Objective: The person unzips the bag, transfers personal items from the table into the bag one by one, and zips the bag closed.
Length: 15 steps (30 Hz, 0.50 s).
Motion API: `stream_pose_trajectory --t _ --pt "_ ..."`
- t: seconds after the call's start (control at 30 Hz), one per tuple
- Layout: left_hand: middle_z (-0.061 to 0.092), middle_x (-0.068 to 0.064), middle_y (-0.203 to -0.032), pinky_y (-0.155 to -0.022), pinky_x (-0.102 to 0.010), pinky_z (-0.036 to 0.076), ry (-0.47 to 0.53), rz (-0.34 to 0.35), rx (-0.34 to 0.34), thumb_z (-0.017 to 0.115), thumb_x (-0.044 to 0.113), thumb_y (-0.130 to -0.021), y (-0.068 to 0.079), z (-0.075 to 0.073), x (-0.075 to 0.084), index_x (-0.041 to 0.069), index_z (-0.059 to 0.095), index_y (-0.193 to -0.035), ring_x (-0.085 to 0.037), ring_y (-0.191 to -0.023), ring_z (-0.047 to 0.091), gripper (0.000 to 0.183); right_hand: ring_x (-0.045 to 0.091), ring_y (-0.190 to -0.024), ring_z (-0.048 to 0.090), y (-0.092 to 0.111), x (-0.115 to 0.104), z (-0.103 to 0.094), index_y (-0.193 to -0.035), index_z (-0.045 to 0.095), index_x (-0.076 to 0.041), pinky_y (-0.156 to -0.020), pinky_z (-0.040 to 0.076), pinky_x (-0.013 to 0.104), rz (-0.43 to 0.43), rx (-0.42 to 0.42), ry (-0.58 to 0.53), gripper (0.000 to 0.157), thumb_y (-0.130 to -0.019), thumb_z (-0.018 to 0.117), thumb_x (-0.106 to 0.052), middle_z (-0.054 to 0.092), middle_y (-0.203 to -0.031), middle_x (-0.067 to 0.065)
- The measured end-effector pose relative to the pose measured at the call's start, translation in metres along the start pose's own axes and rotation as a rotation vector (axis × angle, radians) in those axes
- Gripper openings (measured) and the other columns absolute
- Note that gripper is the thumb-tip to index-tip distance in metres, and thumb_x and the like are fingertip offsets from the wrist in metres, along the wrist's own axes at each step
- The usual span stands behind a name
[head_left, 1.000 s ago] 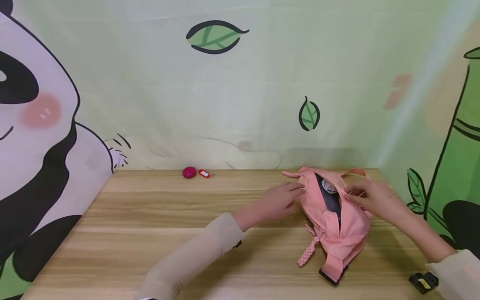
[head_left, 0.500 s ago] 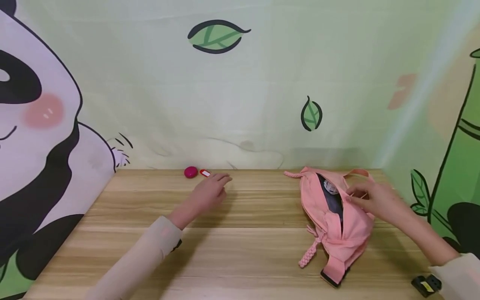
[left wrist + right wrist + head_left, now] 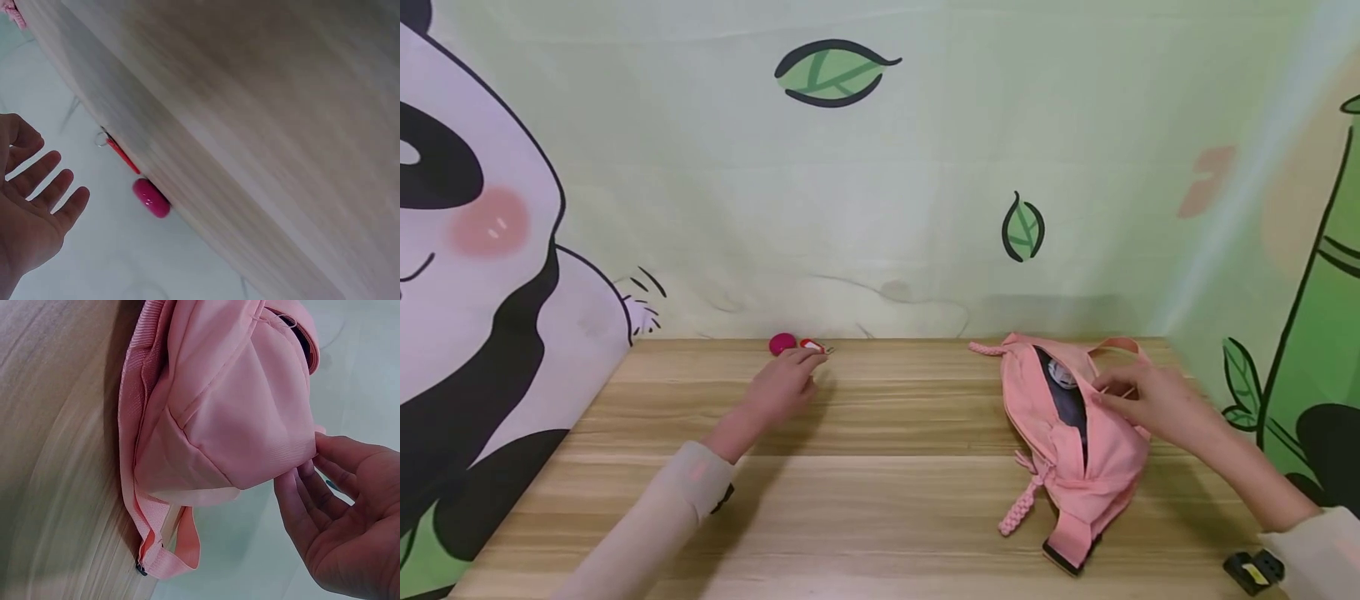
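Observation:
A pink backpack (image 3: 1116, 442) lies on the right part of the table, its zip parted over a dark lining with a crumpled whitish item (image 3: 1062, 375) inside. My right hand (image 3: 1157, 404) pinches the edge of that opening between thumb and fingers; the right wrist view shows the pinched fabric (image 3: 250, 412) close up. Over the table's back left, my left hand (image 3: 778, 387) reaches with relaxed, spread fingers and holds nothing. Just beyond its fingertips are a red key tag (image 3: 812, 344) with a metal ring (image 3: 101, 139) and a round magenta case (image 3: 782, 343).
Behind the wood-grain table (image 3: 880, 517) hangs a printed cloth backdrop (image 3: 880, 208) with a panda and leaves. A braided pink zip pull (image 3: 1018, 508) and a buckled strap (image 3: 1067, 542) trail from the bag. A small black device (image 3: 1253, 572) is by the right sleeve.
My left hand has left the bag's side and swung far left to the key tag and round case. The right hand keeps its pinch on the bag's edge.

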<state>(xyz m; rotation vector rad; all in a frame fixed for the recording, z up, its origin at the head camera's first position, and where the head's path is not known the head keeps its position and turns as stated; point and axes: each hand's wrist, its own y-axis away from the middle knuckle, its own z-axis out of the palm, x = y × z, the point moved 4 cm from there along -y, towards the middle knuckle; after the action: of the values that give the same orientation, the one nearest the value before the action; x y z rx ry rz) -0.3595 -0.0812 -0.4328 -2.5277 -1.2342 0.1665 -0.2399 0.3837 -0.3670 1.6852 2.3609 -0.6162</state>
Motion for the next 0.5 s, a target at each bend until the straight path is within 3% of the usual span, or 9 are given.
stream_pose_trajectory --t 0.27,0.5 --pt "0.059 -0.016 -0.122 -0.095 -0.046 0.044 -0.008 -0.053 -0.002 0.054 0.001 -0.082 0.002 0.003 -0.018 0.001 0.059 -0.122 -0.035 -0.110 0.054 0.040 0.007 -0.066 0.055 0.000 0.000 0.001 -0.097 0.071 -0.013 -0.053 0.041 0.024 0.011 0.003 0.000 0.014 -0.087 0.069 -0.023 0.067 -0.078 -0.005" --pt "0.058 -0.019 -0.120 -0.095 -0.045 0.044 -0.032 -0.036 0.036 0.056 -0.001 -0.081 -0.002 0.006 -0.036 -0.002 0.059 -0.119 -0.036 -0.112 0.054 0.039 0.005 -0.059 0.053 0.001 -0.002 -0.001 -0.095 0.071 -0.011 -0.050 0.041 0.023 0.005 0.008 -0.004 0.011 -0.086 0.069 -0.016 0.065 -0.074 -0.005"
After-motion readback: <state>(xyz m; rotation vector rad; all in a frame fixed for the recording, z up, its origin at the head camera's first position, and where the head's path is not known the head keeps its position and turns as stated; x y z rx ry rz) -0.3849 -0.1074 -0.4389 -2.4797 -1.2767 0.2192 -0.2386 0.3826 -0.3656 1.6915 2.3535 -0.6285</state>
